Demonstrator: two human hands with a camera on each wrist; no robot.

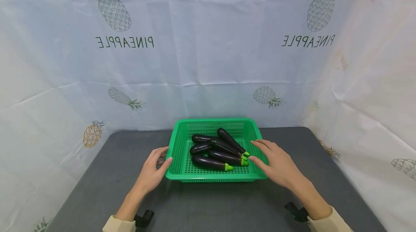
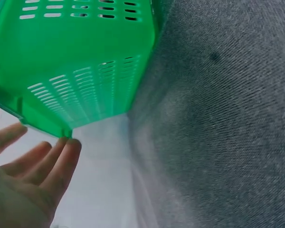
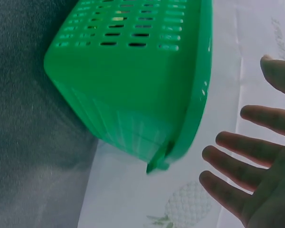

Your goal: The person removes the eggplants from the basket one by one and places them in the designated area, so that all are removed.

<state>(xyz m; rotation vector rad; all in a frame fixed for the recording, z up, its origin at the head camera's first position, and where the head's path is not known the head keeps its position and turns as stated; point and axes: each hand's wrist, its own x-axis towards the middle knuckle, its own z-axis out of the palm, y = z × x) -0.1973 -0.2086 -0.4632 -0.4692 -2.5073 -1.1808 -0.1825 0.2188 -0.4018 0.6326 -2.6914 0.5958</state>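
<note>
A green plastic basket (image 1: 216,177) with slotted walls stands on the dark table, and several dark purple eggplants (image 1: 209,163) with green stem ends lie heaped inside. At its left side is my left hand (image 1: 151,172). The left wrist view shows that hand's fingertips touching the edge of the basket (image 2: 80,42), fingers nearly straight; its thumb is out of sight there. My right hand (image 1: 281,163) hovers by the right rim, fingers spread. In the right wrist view a gap separates those fingers from the basket (image 3: 123,85); nothing is held.
The dark grey table (image 1: 214,206) extends in front of and beside the basket. Close behind it hangs a pale cloth (image 1: 214,62) printed with pineapples, and more cloth (image 1: 373,98) encloses the sides. Each wrist wears a black strap (image 1: 144,218).
</note>
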